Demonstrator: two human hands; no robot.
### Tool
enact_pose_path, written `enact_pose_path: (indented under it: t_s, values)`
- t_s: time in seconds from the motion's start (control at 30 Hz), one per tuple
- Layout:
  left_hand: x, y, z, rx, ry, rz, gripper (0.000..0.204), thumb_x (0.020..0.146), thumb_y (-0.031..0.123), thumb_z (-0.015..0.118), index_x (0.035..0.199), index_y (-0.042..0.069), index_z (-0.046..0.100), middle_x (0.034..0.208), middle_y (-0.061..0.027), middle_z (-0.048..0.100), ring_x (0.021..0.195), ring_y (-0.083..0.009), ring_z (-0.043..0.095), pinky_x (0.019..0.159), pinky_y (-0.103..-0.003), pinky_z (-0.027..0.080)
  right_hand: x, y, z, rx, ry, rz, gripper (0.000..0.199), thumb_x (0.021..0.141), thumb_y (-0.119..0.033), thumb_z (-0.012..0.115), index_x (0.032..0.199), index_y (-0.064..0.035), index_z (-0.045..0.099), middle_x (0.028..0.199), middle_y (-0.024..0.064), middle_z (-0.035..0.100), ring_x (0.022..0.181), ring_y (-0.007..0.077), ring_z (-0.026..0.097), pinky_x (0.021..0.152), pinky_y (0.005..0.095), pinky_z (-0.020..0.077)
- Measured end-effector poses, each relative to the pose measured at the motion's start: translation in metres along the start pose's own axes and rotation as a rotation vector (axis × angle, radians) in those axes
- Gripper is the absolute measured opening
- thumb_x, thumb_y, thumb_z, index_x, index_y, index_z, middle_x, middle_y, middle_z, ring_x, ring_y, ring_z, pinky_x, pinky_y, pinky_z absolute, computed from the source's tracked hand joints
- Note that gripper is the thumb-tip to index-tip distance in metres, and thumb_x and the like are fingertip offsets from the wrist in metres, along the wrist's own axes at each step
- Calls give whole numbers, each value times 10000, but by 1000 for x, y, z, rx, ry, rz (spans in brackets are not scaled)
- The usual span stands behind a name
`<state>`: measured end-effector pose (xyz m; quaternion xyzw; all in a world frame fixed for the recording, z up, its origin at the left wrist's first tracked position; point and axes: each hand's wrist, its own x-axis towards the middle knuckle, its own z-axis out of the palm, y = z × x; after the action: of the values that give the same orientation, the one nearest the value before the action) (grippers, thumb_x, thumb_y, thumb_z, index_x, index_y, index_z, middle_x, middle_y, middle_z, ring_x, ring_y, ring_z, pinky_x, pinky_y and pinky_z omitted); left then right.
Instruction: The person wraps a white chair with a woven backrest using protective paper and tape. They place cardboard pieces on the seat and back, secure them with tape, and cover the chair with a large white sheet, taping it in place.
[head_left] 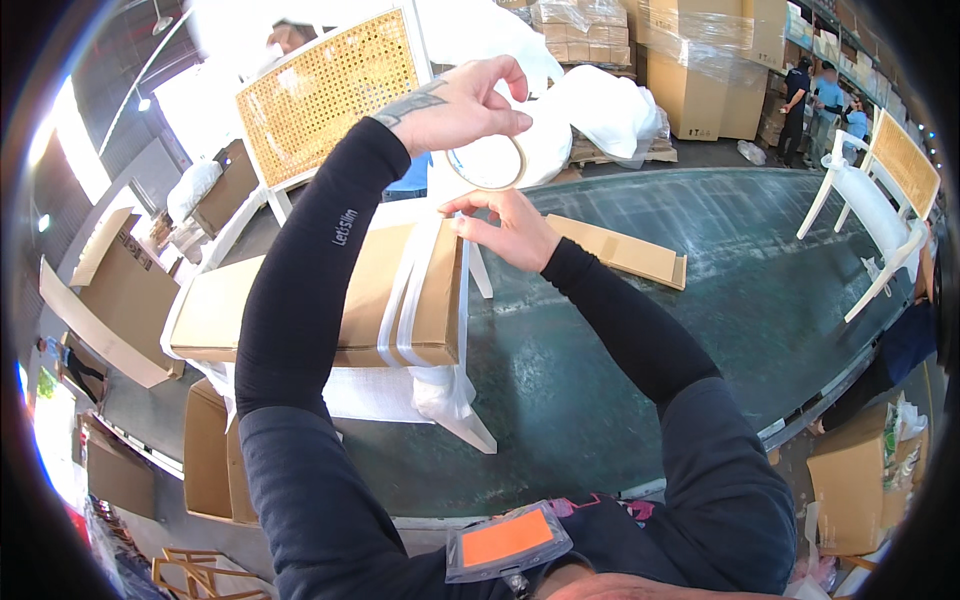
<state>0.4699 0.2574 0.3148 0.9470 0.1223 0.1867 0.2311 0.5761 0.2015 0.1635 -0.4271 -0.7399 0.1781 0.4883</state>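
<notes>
Fingers of my left hand [465, 102] are curled, with a gap between thumb and forefinger. Just below its thumb is a roll of tape [519, 163]; I see nothing gripped in the left hand. At the far right corner of a flat cardboard carton [290, 296], my right hand [508, 230] pinches at the end of a white tape strip [418, 275]. Two such strips cross the carton's top near its right end. The carton lies on a white-wrapped chair seat [375, 392], in front of a cane-woven backrest [325, 95].
A folded cardboard piece [620, 250] lies on the green surface [590, 350]. Another white chair [880, 190] stands far right. Open cartons are at left [130, 290] and lower right [850, 480]. People [820, 100] stand at the back; another person is partly visible behind the backrest.
</notes>
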Motion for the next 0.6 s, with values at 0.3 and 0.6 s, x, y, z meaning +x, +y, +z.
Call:
enact_pose_path:
  t_s: [0.3, 0.6]
  values:
    - [16, -20, 36, -374, -86, -43, 310, 843, 182, 696, 1029, 61, 481, 688, 5, 570, 574, -55, 429, 506, -232, 335, -12, 26, 29, 853, 200, 106, 375, 925, -306, 634, 1185, -36, 624, 1091, 75, 663, 1030, 138, 594, 905, 319, 434]
    - [18, -36, 65, -436, -125, -143, 233, 905, 129, 642, 1014, 92, 440, 715, 43, 558, 635, -18, 486, 550, -186, 365, -39, 34, 13, 1022, 583, 141, 233, 935, -250, 628, 1061, -56, 600, 973, 15, 622, 944, 114, 596, 751, 262, 464]
